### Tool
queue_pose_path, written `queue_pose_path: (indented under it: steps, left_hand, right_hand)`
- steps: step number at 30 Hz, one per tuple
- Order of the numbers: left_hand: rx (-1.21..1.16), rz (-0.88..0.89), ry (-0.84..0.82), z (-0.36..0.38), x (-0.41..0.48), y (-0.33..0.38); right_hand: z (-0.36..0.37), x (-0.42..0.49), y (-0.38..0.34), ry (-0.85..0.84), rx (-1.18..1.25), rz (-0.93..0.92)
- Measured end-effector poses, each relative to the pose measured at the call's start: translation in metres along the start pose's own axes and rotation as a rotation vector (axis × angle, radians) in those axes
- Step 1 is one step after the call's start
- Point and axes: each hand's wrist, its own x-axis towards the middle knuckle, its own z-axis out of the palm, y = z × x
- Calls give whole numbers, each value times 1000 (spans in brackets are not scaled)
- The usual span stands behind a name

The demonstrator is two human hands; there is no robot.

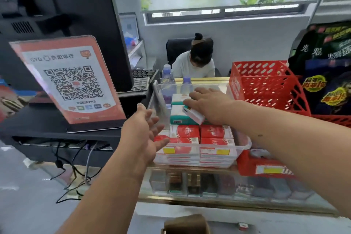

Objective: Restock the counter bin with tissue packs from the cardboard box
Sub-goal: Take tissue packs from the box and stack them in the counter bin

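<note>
A clear plastic counter bin (245,146) sits on the glass counter. Its near half holds stacked red tissue packs (185,132); its middle holds green-and-white tissue packs (177,115). My right hand (208,103) reaches into the bin from the right and grips a green-edged white tissue pack (193,115), tilted above the green ones. My left hand (144,133) hovers at the bin's left side with fingers spread and empty, its fingertips close to a red pack. A corner of the cardboard box (187,224) shows at the bottom edge.
A red plastic basket (266,85) stands right of the bin, with dark snack bags behind it. A QR-code payment stand (72,80) and a black monitor (76,15) stand at the left. Two water bottles (168,78) stand behind the bin. A person sits beyond the counter.
</note>
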Motion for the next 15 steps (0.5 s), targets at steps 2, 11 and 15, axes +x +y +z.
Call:
queue_pose_path:
  steps: [2, 11, 15]
  left_hand:
    - [-7, -3, 10, 6, 6, -1]
    - [-21, -47, -75, 29, 36, -8]
    - [-27, -81, -123, 34, 48, -9]
  right_hand:
    - [2, 5, 8, -16, -47, -29]
    - [16, 9, 3, 57, 197, 386]
    - [15, 29, -23, 38, 318, 547]
